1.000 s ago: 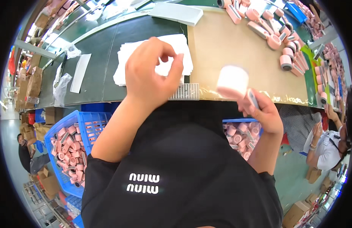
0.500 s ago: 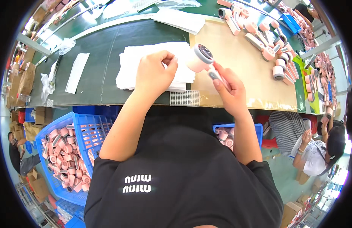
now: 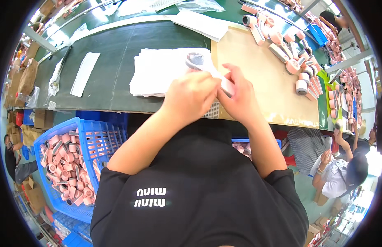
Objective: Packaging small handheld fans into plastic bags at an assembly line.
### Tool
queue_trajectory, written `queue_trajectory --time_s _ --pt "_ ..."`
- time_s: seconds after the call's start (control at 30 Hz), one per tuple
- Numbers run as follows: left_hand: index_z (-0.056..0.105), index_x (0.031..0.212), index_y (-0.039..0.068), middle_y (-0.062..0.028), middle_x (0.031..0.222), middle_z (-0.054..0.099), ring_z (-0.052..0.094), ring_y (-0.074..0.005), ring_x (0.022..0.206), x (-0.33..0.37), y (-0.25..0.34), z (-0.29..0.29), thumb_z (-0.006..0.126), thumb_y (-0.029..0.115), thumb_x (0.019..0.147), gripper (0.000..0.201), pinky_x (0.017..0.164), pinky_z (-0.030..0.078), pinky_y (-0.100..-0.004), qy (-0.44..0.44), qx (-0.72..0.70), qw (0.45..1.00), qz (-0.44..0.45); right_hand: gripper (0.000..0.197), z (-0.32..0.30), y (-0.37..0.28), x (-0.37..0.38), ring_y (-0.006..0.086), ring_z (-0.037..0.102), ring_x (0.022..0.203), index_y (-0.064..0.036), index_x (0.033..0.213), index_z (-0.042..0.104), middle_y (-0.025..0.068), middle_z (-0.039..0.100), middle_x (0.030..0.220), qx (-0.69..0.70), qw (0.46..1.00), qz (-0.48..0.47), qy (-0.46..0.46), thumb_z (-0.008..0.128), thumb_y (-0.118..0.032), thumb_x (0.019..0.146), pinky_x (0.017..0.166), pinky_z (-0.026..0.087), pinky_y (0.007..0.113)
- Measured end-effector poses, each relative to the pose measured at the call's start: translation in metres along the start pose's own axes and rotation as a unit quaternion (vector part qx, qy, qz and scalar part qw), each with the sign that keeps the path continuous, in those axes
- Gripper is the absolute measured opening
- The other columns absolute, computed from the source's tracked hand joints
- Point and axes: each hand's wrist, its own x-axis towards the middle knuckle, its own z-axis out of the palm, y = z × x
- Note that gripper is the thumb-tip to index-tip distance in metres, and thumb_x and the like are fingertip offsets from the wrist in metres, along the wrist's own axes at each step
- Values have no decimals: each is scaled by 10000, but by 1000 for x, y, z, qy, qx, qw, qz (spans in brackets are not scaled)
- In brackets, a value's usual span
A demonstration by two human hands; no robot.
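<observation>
A pink-and-grey handheld device with a round head and a straight handle [image 3: 195, 61] is held over a stack of thin white bags or sheets [image 3: 152, 76]. It now looks veiled by a white, translucent sleeve. My right hand [image 3: 240, 94] grips the handle end, thumb on top. My left hand [image 3: 192, 95] is closed beside it, fingers pinched at the near side of the sleeve by the handle. What exactly those fingertips hold is partly hidden. Both hands meet at the table's near edge, over a small white grid piece [image 3: 212, 111].
Several similar pink devices [image 3: 292, 66] lie on brown paper [image 3: 261, 88] at the right. A blue crate [image 3: 86, 136] full of them stands at lower left. White strips [image 3: 84, 74] and folded white sheets [image 3: 201, 24] lie on the green table. A co-worker [image 3: 333, 177] sits at the right.
My left hand has moved right to meet the right hand. The device has moved left over the white stack and turned from bare to covered by a translucent white sleeve.
</observation>
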Motion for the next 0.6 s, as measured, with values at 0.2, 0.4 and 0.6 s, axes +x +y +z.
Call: queue_trajectory --time_s 0.2,0.4,0.6 --pt "747 1032 48 -82 887 689 692 -294 732 -21 28 16 764 52 894 140 633 562 -395 52 -78 996 -12 547 18 13 -5 166 726 1052 4 1490 516 77 704 1213 494 853 168 15 725 -136 1004 809 591 290" --pt "754 1055 23 -93 885 686 685 -296 715 -32 34 25 766 19 886 169 625 553 -392 28 -132 990 -29 286 22 6 -22 133 715 897 -25 1278 642 85 734 1107 629 744 206 89 715 -120 1019 711 568 243" --pt "767 1050 13 -92 917 712 690 -259 704 -23 45 32 762 -37 817 238 622 548 -339 -13 -199 979 42 294 -13 75 -73 249 755 902 26 1171 676 123 738 1038 522 809 85 256 646 -231 1032 774 630 379"
